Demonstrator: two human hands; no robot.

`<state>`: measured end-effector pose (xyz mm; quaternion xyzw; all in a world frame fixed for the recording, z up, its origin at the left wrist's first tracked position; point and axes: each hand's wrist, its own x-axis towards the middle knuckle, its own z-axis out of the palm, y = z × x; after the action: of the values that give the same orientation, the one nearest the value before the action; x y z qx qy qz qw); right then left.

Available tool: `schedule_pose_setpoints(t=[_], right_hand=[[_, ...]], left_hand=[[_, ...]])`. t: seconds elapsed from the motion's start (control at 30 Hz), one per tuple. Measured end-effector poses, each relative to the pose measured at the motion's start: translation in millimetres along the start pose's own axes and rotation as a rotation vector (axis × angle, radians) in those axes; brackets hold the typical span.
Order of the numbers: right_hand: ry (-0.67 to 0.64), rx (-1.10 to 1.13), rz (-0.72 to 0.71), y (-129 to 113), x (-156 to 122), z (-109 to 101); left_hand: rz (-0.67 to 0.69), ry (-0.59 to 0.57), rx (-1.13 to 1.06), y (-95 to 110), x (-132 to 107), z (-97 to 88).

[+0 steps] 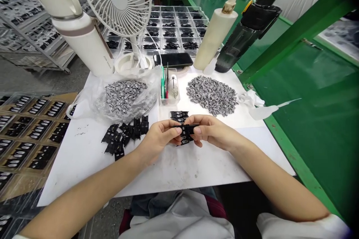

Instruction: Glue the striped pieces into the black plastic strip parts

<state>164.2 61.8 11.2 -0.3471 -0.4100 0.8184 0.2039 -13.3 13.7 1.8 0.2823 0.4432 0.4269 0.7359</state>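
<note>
Between both hands is a small black plastic part (186, 130), flat with little holes. My left hand (162, 134) pinches its left end between thumb and fingers. The right end is pinched by my right hand (211, 130). Directly behind and beneath it, a row of similar black parts with grey oval pieces (179, 115) lies on the white tabletop, partly covered by my fingers. To the left sits a loose heap of black parts (114, 140). A pile of small grey oval pieces (211, 95) spreads at the right, and more grey pieces (125, 95) fill an opened plastic bag (97, 99).
Behind the hands stands a small clear box (169, 101) with tweezers and a bottle. Further back are a phone (174, 59), a white fan (117, 0), a white flask (81, 41), two tall bottles and a compartment tray (171, 26). A nozzle bottle (262, 112) lies right.
</note>
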Motion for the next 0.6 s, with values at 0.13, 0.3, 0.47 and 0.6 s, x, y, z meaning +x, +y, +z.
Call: schedule_pose_setpoints(t=[0.13,0.3,0.47,0.6], right_hand=[[-0.022,0.075,0.042,0.3,0.9,0.3],[-0.031,0.087,0.022,1.6,2.0,-0.1],[-0.025,0.104,0.037,1.2,1.2,1.5],[-0.051,0.090,0.016,1.2,1.0,1.6]], left_hand=[[-0.005,-0.003,0.014,1.3,-1.3,1.3],[-0.003,-0.025,0.040,3.3,-1.5,2.0],[0.006,-0.017,0.031,3.6,-3.9,3.6],[0.027,0.010,0.006,4.0,-6.9,7.4]])
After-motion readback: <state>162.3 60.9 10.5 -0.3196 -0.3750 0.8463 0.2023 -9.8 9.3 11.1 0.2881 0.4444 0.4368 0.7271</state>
